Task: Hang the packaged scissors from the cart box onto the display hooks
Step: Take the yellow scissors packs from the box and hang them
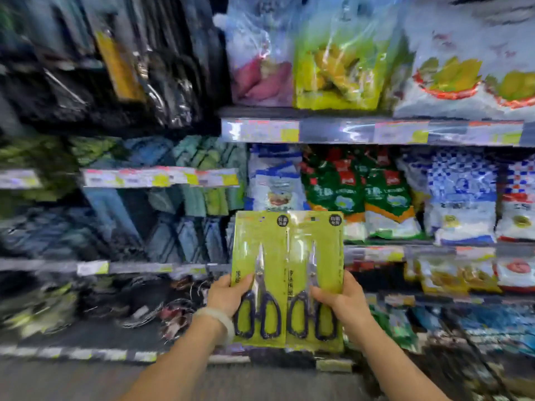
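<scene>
Both hands are engaged, each carrying one pack. Left hand (228, 293) grips the left scissors pack (260, 279) at its lower left edge, thumb laid across the card front beside the blades, remaining fingers behind the card and out of sight; a pale bracelet (215, 319) sits on that wrist. Right hand (338, 299) grips the right scissors pack (315, 282) at its lower right, thumb on the front near the handle loops, fingers hidden behind. The two green cards are held upright, side by side, their inner edges touching or slightly overlapping; which one lies in front cannot be determined. Each card has a hang slot near its top edge, and neither slot is engaged with anything. The packs are held in the air in front of the shelving (373, 131), at the boundary between a left section of dark hanging goods (115, 68) and a right section of bagged food (344, 53). Heavy blur prevents identification of any free display hook, and the cart box is not in view. Assessment: pickup of these two packs is complete; locating the correct hooks and threading each slot onto one remain to be done. How many packs remain to be hung cannot be established.
</scene>
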Action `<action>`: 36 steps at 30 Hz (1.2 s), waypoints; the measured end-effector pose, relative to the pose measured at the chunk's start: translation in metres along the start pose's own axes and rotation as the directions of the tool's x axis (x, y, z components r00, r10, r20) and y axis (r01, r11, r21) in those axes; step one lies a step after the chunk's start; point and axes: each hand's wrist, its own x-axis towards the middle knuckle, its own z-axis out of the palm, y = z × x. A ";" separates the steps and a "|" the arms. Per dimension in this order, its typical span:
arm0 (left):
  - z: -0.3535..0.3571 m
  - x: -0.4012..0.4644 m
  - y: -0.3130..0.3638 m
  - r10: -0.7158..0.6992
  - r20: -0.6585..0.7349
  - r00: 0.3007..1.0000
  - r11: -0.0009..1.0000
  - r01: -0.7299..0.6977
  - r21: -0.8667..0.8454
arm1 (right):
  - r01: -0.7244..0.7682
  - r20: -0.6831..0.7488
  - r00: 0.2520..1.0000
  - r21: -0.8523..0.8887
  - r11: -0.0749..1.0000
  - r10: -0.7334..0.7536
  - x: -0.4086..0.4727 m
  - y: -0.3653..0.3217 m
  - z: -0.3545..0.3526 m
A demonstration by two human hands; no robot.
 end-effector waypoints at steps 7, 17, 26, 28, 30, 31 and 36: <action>-0.190 -0.022 -0.006 -0.037 -0.338 0.940 0.991 -0.008 -0.131 | 0.119 0.271 0.960 -0.161 0.980 -0.072 0.006 -0.018 0.189; -0.354 -0.026 -0.013 -0.101 -0.583 0.806 0.949 -0.098 -0.301 | 0.161 0.563 0.826 -0.196 0.967 -0.023 0.012 -0.025 0.386; -0.472 0.038 0.001 -0.114 -0.589 0.800 0.973 -0.030 -0.228 | 0.119 0.581 0.811 -0.280 0.953 0.070 0.076 -0.026 0.530; -0.491 0.056 0.009 -0.112 -0.587 0.802 0.981 -0.005 -0.194 | 0.121 0.577 0.814 -0.278 0.953 0.065 0.085 -0.032 0.553; -0.507 0.073 0.016 -0.110 -0.574 0.811 0.984 0.009 -0.176 | 0.103 0.543 0.836 -0.291 0.951 0.075 0.095 -0.035 0.571; -0.512 0.079 0.019 -0.111 -0.570 0.814 0.985 0.016 -0.170 | 0.107 0.532 0.844 -0.288 0.952 0.066 0.100 -0.038 0.577; -0.536 0.118 0.024 -0.095 -0.511 0.854 0.991 0.032 -0.131 | 0.166 0.479 0.877 -0.239 0.957 -0.033 0.117 -0.056 0.592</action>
